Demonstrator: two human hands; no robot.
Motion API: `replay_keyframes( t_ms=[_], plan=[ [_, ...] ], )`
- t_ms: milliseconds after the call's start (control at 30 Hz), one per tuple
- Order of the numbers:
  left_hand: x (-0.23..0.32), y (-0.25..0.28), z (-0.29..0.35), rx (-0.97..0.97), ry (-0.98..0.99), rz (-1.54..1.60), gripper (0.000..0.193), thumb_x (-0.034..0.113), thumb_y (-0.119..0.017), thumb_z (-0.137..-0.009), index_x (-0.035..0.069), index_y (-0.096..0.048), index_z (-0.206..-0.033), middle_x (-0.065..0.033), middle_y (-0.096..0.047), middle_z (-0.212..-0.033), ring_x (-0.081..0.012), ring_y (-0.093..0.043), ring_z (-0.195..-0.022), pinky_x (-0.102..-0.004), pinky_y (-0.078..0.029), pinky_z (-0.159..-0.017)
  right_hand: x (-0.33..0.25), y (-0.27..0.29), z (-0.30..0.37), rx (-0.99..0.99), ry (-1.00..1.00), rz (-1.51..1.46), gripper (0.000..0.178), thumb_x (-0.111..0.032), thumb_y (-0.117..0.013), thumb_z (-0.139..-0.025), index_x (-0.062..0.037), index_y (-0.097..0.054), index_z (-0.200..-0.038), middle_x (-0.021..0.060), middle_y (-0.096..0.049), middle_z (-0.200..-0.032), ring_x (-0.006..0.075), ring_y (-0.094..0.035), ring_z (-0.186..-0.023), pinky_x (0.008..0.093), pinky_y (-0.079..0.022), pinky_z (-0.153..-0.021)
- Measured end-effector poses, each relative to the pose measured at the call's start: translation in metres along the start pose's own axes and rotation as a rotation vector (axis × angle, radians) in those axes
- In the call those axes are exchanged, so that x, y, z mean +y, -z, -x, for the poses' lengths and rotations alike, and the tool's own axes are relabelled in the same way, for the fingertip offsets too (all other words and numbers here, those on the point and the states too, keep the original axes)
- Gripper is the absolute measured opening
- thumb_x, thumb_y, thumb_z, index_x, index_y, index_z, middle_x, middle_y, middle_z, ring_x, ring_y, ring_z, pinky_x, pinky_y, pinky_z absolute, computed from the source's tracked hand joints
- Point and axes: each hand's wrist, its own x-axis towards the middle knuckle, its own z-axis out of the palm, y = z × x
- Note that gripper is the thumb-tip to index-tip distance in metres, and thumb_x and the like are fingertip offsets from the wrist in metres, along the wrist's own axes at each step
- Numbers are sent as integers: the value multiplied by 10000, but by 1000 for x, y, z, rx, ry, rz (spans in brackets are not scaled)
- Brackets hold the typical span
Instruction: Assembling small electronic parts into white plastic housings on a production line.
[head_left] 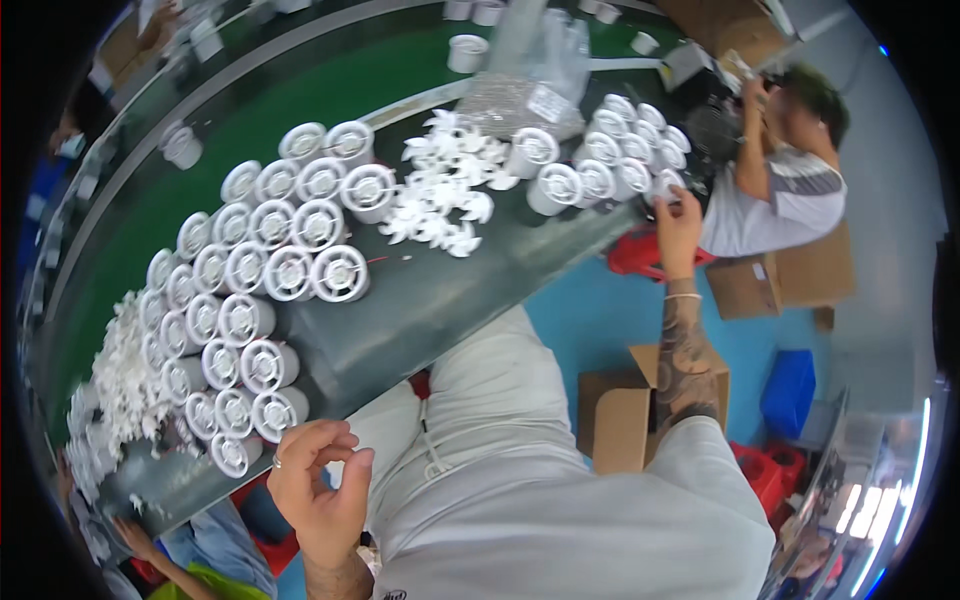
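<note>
My right hand [680, 225] reaches to the bench's right end. Its fingertips are closed on a white cup-shaped fan housing [667, 183] at the near corner of a tight group of similar housings [632, 173]. Low over my lap, near the bench edge, my left hand [325, 485] has curled fingers with the thumb apart, and nothing shows in it. A larger block of white fan housings [318, 224] with spoked round tops stands on the left half of the bench. Between both groups lies a heap of white fan blades [445, 185].
A dark green bench [400, 320] runs diagonally. A clear plastic bag [525, 85] lies at the back; more white parts [125, 370] pile at far left. Another person [780, 180] sits right, near cardboard boxes [615, 425] and a blue bin [788, 393]. Someone's arm [150, 545] shows lower left.
</note>
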Motion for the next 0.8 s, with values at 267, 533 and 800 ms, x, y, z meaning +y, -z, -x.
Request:
replay_keyframes(
  t_ms=[267,533,800],
  plan=[
    [-80,112,20,842,141,-300,159,63,-604,-915,-11,-595,-1055,-49,-621,-991,-107,-570,-897,-233,-463,-799,-33,34,-30,16,145,142,456,65,-487,-786,0,-572,-1229,156,-603,-1220,267,-582,-1118,342,-435,-967],
    [-152,204,45,617,264,-958,486,127,-635,-863,-25,-497,-1304,-239,-481,-1352,-382,-438,-1277,-435,-324,-1082,-242,-150,-96,-388,639,-113,428,-149,-624,-851,4,-548,-1244,220,-592,-1205,376,-568,-1098,390,-461,-915],
    [-165,205,14,731,350,-1069,415,259,-748,-757,82,-598,-1102,-116,-618,-1125,-336,-552,-1071,-420,-438,-872,-175,-328,-213,-465,566,283,537,-430,-637,-839,62,-628,-1054,287,-638,-1038,439,-600,-1000,465,-477,-863]
  ],
)
